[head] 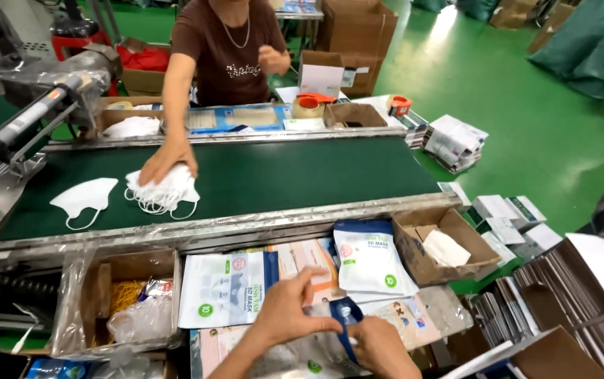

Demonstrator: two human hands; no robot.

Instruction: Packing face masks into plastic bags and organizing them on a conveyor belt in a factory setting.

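My left hand (284, 309) and my right hand (381, 345) meet low in the view on a clear pouch with a blue top (344, 317), both gripping it over a pile of printed mask pouches (226, 288). More white-and-blue pouches (370, 260) lie stacked just beyond. Across the dark green conveyor belt (302, 172), another person in a brown shirt presses a hand (165, 160) on a stack of white masks (163, 188). A single white mask (83, 196) lies to the left of that stack.
A cardboard box with a white mask (442, 245) sits to the right of the pouches, another box with yellow bands and plastic (130, 295) to the left. Flat carton stacks (569, 309) crowd the right. A machine chute (28, 119) overhangs the belt's left end. Tape rolls (309, 105) stand opposite.
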